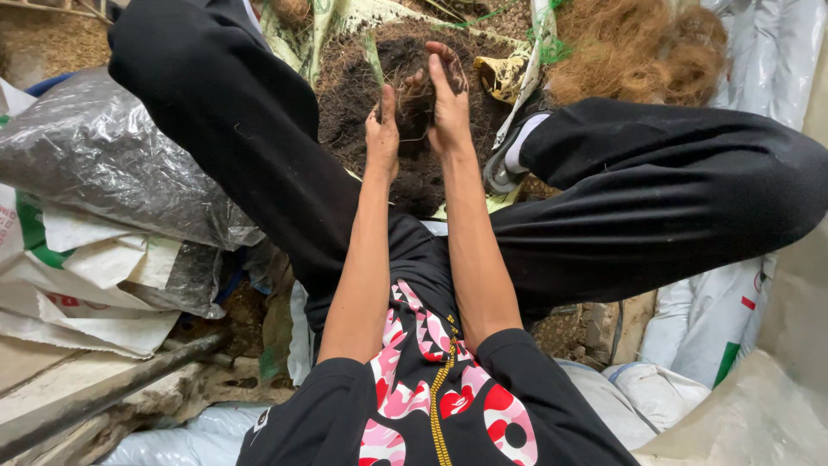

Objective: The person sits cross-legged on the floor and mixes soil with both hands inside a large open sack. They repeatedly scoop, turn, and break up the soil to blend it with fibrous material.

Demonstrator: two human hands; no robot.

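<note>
Soil (362,95) is lying in a dark heap straight ahead of us, between our spread legs, and we are reaching both hands into it. We are cupping a clump of soil and stringy roots (416,102) between the left hand (382,138) and the right hand (447,95), palms facing each other, fingers loosely curled around it. The right hand is sitting farther forward, fingertips up. Brown fibre (638,47) is piling beyond the right knee.

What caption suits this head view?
Seated person's left hand and right hand lift a clump of dark soil over a soil pile.
</note>
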